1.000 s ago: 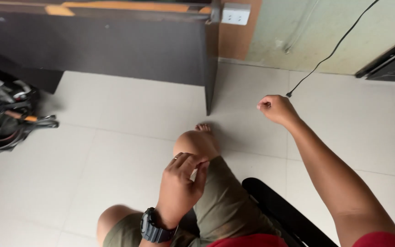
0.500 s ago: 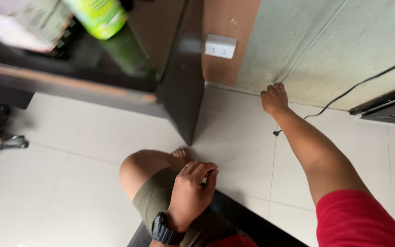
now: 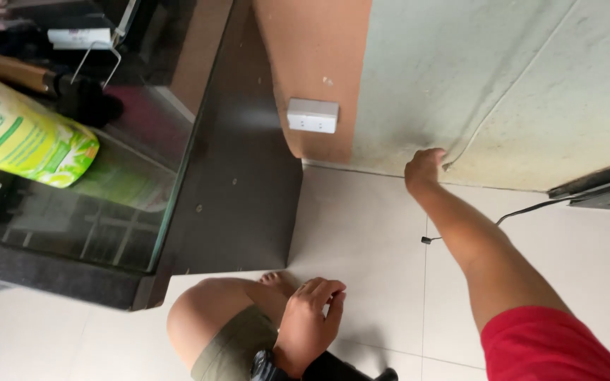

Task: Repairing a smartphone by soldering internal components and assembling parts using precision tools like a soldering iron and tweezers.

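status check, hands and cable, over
Right hand up at wall base, closed on thin cable. Left hand resting on knee, empty. Wall socket unblocked.

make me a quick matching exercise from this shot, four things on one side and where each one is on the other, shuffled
Things:
1. left hand
2. right hand
3. socket
4. green bottle

Places:
a. on the wall above the floor tiles
b. resting on the bent knee
c. on the dark glass-topped table
d. at the foot of the wall, by the thin cable

Pairs: 1-b, 2-d, 3-a, 4-c
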